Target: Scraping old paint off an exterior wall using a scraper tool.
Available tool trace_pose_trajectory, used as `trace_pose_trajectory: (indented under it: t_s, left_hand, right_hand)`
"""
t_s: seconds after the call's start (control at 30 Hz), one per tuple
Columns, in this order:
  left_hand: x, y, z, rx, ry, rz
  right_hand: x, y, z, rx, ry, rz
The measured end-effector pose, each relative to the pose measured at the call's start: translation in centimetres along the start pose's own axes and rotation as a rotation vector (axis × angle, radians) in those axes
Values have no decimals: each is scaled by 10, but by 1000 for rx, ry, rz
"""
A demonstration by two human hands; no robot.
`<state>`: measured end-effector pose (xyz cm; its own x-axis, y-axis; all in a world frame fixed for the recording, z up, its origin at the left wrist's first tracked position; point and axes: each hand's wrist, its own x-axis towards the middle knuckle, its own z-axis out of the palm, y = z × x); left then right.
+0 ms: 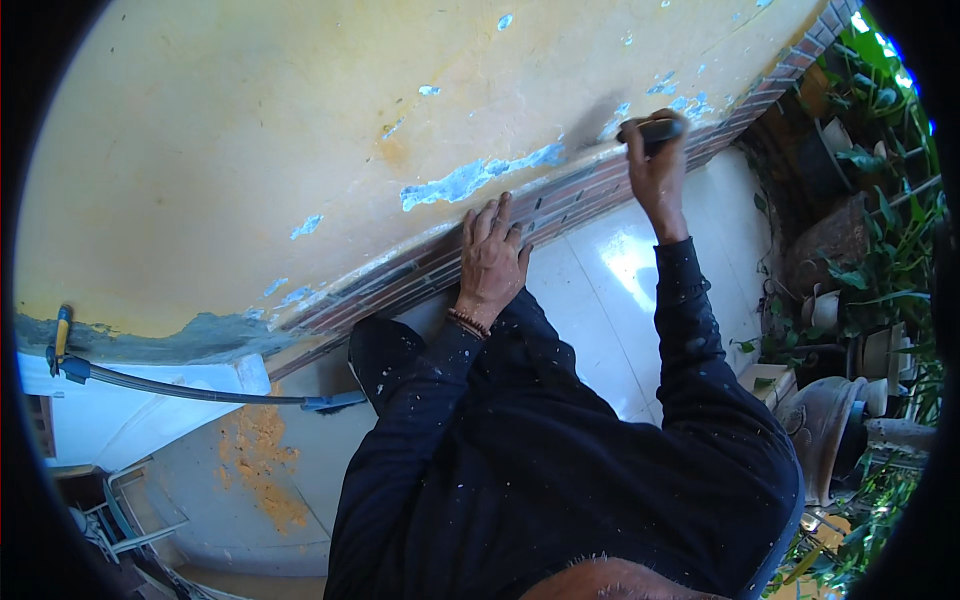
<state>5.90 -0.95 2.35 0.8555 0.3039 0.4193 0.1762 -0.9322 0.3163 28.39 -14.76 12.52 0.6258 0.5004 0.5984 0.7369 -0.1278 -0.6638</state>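
Note:
A pale yellow wall (250,130) fills the upper part of the view, with bluish-white patches of peeled paint (475,182) along its lower part. Below it runs a band of reddish and grey brick tiles (590,202). My left hand (490,262) lies flat with fingers outstretched against the top of this band, holding nothing. To the right, my right hand (660,180) is closed around a dark hand tool (654,131), held at the wall just above the tiles. The tool's working edge is hidden, so I cannot make out its exact kind.
Glossy pale floor tiles (640,330) stretch below the wall. Orange flakes (265,465) litter the floor at left. A long grey bar (200,388) leads to a yellow-and-black handle (62,332). A metal-framed chair (140,530) stands lower left; potted plants (825,310) line the right.

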Motion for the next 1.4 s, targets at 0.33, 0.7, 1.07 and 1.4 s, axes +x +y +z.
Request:
trace_pose_trajectory:
  t_s: [0.33, 0.7, 1.07, 1.4]
  left_hand:
    - [3, 2, 2, 16, 16, 11]
    - [-2, 2, 1, 17, 36, 12]
    - [0, 4, -1, 11, 13, 14]
    - [4, 1, -1, 30, 1, 31]
  right_hand:
    - [10, 30, -9, -8, 188, 38]
    - [13, 36, -16, 61, 135, 158]
    - [7, 82, -11, -185, -64, 210]
    - [6, 69, -4, 370, 289, 150]
